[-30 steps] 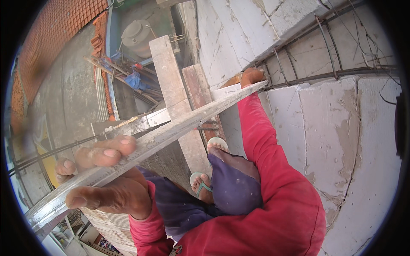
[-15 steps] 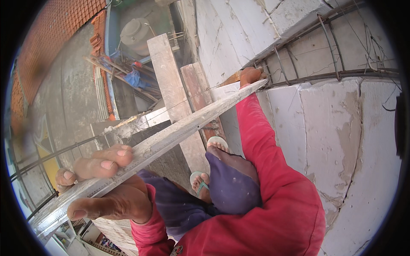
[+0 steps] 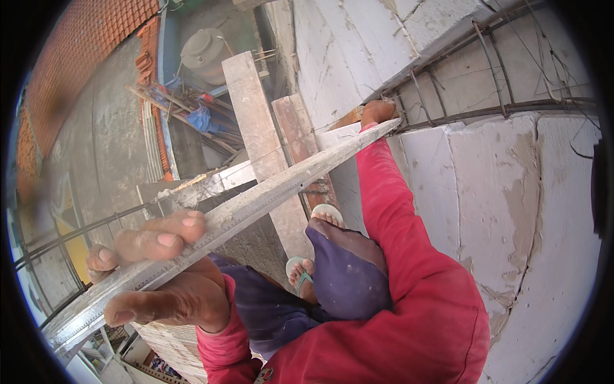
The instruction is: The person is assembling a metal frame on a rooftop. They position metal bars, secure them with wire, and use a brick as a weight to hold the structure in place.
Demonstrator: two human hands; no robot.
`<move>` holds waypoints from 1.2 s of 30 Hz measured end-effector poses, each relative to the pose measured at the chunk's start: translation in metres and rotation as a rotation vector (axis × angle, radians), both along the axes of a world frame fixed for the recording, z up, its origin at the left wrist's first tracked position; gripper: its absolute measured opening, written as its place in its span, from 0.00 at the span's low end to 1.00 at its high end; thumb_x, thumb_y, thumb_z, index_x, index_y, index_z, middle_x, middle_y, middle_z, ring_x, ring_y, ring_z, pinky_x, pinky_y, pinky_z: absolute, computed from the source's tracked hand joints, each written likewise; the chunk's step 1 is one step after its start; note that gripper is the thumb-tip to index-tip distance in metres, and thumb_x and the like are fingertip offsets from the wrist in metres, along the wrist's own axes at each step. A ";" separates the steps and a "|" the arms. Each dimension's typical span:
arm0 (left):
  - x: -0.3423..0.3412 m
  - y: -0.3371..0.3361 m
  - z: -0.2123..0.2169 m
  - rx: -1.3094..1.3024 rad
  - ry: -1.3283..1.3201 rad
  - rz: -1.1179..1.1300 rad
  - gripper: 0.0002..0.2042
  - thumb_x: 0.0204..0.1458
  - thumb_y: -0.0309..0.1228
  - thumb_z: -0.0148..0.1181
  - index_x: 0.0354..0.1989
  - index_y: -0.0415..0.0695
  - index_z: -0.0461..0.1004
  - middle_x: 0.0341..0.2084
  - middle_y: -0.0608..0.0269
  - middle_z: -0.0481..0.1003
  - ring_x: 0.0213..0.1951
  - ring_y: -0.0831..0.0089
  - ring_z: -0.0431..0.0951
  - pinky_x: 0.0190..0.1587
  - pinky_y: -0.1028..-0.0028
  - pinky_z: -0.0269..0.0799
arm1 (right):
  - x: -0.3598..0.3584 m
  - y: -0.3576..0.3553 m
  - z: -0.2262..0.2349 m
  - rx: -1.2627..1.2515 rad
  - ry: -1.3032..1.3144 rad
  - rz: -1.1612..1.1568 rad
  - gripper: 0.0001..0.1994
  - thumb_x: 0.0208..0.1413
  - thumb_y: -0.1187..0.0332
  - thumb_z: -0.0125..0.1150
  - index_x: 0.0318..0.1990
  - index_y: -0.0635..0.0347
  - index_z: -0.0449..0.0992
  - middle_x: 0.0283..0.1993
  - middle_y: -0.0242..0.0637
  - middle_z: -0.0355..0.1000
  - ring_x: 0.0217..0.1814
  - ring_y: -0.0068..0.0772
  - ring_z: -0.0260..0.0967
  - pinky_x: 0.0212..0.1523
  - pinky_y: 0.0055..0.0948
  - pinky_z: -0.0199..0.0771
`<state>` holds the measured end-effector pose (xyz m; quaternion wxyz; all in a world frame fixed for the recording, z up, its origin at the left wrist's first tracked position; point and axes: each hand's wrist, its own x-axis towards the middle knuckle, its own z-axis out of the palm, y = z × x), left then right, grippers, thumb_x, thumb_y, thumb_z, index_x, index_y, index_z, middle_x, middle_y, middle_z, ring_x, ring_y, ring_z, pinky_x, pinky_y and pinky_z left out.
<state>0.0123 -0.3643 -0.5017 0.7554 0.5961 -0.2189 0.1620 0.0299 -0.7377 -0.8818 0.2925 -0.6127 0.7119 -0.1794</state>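
A long, straight metal bar, crusted with grey mortar and looking like a plasterer's straightedge, runs slantwise from lower left to upper right. My left hand grips its near end, fingers over the top edge and thumb along the lower side. At the far end, my right hand is closed round the bar beside the corner of the white block wall. Some of its fingers are hidden. That end of the bar reaches the gap in the wall where steel rods show.
My sandalled feet stand on wooden planks high above a lower yard. Steel reinforcement with loose wires crosses the wall at upper right. Below lie a rounded tank, a pile of poles and a tiled roof.
The fingers of my left hand have shifted slightly up and to the right with the bar. My right hand stays at the far end, nearly still.
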 end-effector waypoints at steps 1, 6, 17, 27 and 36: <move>0.000 -0.001 0.000 -0.005 -0.001 0.000 0.25 0.62 0.54 0.36 0.51 0.41 0.56 0.28 0.56 0.75 0.31 0.62 0.82 0.38 0.63 0.84 | 0.002 0.000 0.000 0.031 0.006 -0.022 0.15 0.54 0.72 0.60 0.48 0.69 0.73 0.54 0.52 0.68 0.52 0.44 0.70 0.50 0.38 0.71; 0.001 0.004 -0.002 0.013 0.008 0.001 0.25 0.62 0.54 0.37 0.51 0.42 0.56 0.28 0.56 0.76 0.31 0.62 0.82 0.38 0.63 0.84 | 0.012 0.013 0.003 -0.084 -0.092 -0.168 0.12 0.57 0.70 0.56 0.45 0.69 0.72 0.52 0.50 0.68 0.52 0.44 0.70 0.50 0.37 0.72; -0.002 0.006 -0.006 -0.065 0.049 -0.016 0.24 0.62 0.53 0.39 0.51 0.43 0.55 0.28 0.55 0.76 0.31 0.61 0.82 0.37 0.63 0.83 | -0.009 0.032 0.048 -0.231 -0.029 0.024 0.21 0.61 0.58 0.52 0.47 0.74 0.70 0.54 0.59 0.64 0.58 0.56 0.64 0.57 0.49 0.64; -0.005 -0.001 0.002 0.009 0.128 0.092 0.27 0.58 0.58 0.44 0.46 0.43 0.60 0.25 0.61 0.75 0.29 0.66 0.80 0.40 0.68 0.80 | 0.007 0.019 0.043 -0.131 -0.313 -0.372 0.15 0.65 0.64 0.46 0.46 0.70 0.70 0.50 0.56 0.67 0.52 0.54 0.69 0.54 0.43 0.70; -0.002 0.006 -0.006 -0.033 0.072 0.049 0.25 0.61 0.55 0.40 0.48 0.42 0.57 0.27 0.57 0.76 0.30 0.63 0.81 0.38 0.65 0.82 | 0.003 0.028 0.053 -0.224 -0.041 -0.102 0.16 0.64 0.63 0.46 0.47 0.68 0.73 0.47 0.54 0.66 0.53 0.52 0.68 0.52 0.41 0.70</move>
